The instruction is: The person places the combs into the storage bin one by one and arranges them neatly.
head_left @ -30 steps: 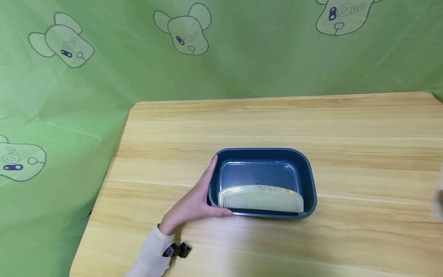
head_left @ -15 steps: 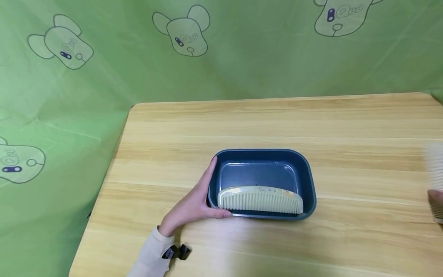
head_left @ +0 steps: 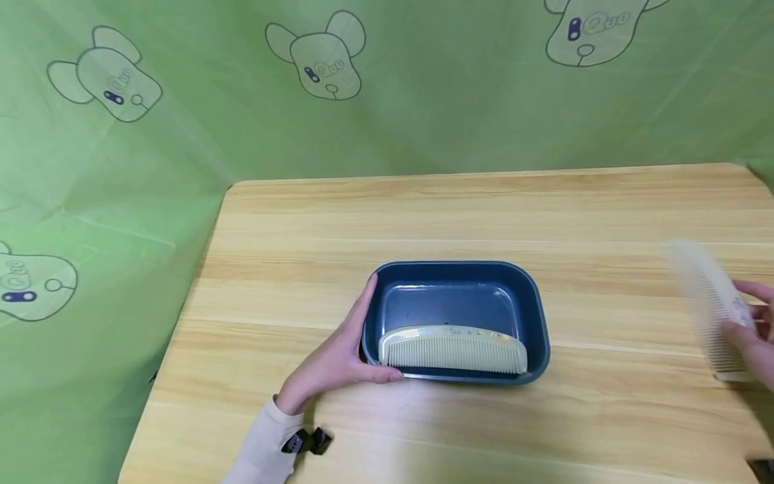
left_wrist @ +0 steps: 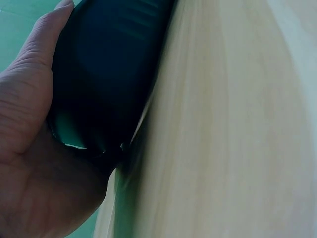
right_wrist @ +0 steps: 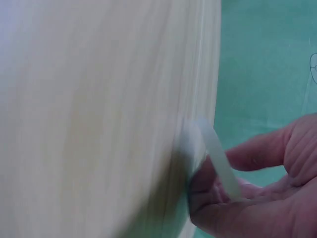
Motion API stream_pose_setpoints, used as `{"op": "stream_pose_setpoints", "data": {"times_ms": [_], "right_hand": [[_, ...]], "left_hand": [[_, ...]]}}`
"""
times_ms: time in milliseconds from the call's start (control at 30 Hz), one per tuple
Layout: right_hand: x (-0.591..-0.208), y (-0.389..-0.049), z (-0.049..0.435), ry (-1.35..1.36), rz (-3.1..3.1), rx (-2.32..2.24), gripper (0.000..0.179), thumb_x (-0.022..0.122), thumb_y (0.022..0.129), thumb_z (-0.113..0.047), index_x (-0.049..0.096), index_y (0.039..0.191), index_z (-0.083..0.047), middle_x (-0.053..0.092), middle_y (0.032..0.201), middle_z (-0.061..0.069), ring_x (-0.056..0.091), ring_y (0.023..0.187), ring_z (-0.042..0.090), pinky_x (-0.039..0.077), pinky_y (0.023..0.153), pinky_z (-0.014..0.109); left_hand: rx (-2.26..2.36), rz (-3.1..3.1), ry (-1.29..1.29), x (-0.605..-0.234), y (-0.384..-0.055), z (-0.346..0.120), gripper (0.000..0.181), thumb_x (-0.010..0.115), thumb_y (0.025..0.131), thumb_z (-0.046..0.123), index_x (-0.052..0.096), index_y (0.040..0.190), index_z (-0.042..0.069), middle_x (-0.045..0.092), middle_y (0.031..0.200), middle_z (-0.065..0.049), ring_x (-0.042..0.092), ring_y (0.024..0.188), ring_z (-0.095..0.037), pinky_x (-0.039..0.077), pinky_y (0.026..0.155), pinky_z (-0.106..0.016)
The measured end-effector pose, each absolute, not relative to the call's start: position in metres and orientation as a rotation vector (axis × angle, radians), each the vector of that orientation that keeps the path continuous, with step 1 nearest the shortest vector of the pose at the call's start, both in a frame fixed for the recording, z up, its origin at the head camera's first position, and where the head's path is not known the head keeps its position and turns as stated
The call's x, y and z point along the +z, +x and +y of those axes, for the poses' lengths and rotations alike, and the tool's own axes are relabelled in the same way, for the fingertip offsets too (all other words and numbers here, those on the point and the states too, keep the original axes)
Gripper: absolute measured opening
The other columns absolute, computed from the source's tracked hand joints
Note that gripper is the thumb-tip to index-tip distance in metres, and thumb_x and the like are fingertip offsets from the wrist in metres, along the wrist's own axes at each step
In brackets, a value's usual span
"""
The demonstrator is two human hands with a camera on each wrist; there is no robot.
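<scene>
A dark blue rectangular box [head_left: 450,302] stands on the wooden table, and a pale green comb [head_left: 453,351] leans along its near wall, teeth downward. My left hand [head_left: 329,359] grips the box's left end, thumb along the near side; the left wrist view has the thumb lying against the dark box wall [left_wrist: 109,64]. At the right edge of the head view, my right hand [head_left: 752,333] pinches a second pale comb [head_left: 716,296], blurred and held tilted, teeth to the left. The right wrist view catches that comb [right_wrist: 220,163] edge-on between thumb and fingers.
The wooden table [head_left: 302,235] has its left and back edges in view. Green cloth [head_left: 423,114] with printed cartoon heads hangs behind and to the left. A small black device [head_left: 307,441] is strapped at the left wrist.
My right hand has come in from the right edge, carrying the second comb leftward toward the box. The left hand and the box stay in place.
</scene>
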State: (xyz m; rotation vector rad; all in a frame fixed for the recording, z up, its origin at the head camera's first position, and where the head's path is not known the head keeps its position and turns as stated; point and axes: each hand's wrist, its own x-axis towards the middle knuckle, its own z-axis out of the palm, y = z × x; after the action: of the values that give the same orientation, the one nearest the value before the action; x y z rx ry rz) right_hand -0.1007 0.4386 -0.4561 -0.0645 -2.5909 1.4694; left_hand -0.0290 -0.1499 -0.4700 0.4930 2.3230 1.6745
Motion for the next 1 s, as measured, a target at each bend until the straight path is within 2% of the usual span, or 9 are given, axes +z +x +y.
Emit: {"op": "stream_pose_setpoints", "data": {"times_ms": [133,267,500,600,800,1000], "right_hand": [[-0.451,-0.1,0.43,-0.004,-2.532,1.601,0.082,0.047,0.093,0.024,0.059,0.137,-0.045,0.053,0.094,-0.018,0.05,0.075,-0.008,0.042,0.059,0.006],[-0.448,-0.101,0.424,0.049,-2.503,1.671,0.081,0.046,0.095,0.025,0.059,0.142,-0.04,0.06,0.098,-0.021,0.057,0.075,-0.009,0.047,0.057,0.008],[-0.446,-0.105,0.415,0.224,-2.339,2.0,0.073,0.047,0.098,0.027,0.061,0.155,-0.017,0.07,0.104,-0.01,0.068,0.082,-0.002,0.055,0.055,0.016],[-0.442,-0.103,0.409,0.286,-2.38,1.982,0.071,0.049,0.1,0.027,0.059,0.158,-0.014,0.072,0.106,-0.011,0.069,0.085,-0.002,0.055,0.058,0.016],[-0.424,-0.1,0.393,0.315,-2.639,1.77,0.073,0.054,0.103,0.021,0.05,0.165,-0.019,0.07,0.113,-0.015,0.067,0.088,-0.001,0.053,0.061,0.018],[-0.412,-0.099,0.38,0.277,-2.736,1.698,0.073,0.059,0.105,0.015,0.051,0.166,-0.024,0.069,0.11,-0.016,0.065,0.087,0.0,0.052,0.062,0.019]], "left_hand": [[1.666,2.326,0.501,-0.471,-0.029,-0.151,0.15,0.102,0.078,0.02,-0.011,0.175,0.034,-0.002,0.182,0.008,0.006,0.166,-0.017,0.016,0.13,-0.055],[1.663,2.327,0.512,-0.472,-0.029,-0.151,0.149,0.101,0.079,0.024,-0.012,0.175,0.035,-0.003,0.182,0.007,0.006,0.166,-0.018,0.017,0.129,-0.056],[1.657,2.332,0.513,-0.471,-0.029,-0.151,0.148,0.101,0.08,0.03,-0.013,0.175,0.032,-0.005,0.182,0.008,0.004,0.166,-0.017,0.016,0.129,-0.056],[1.659,2.333,0.522,-0.47,-0.03,-0.15,0.148,0.1,0.08,0.029,-0.012,0.176,0.03,-0.004,0.182,0.007,0.004,0.166,-0.018,0.016,0.129,-0.058],[1.645,2.335,0.505,-0.47,-0.027,-0.15,0.148,0.1,0.08,0.028,-0.014,0.175,0.031,-0.007,0.181,0.007,0.002,0.166,-0.019,0.016,0.129,-0.059],[1.64,2.344,0.507,-0.47,-0.028,-0.149,0.148,0.1,0.081,0.027,-0.013,0.175,0.032,-0.006,0.182,0.006,0.003,0.166,-0.019,0.016,0.129,-0.059]]}}
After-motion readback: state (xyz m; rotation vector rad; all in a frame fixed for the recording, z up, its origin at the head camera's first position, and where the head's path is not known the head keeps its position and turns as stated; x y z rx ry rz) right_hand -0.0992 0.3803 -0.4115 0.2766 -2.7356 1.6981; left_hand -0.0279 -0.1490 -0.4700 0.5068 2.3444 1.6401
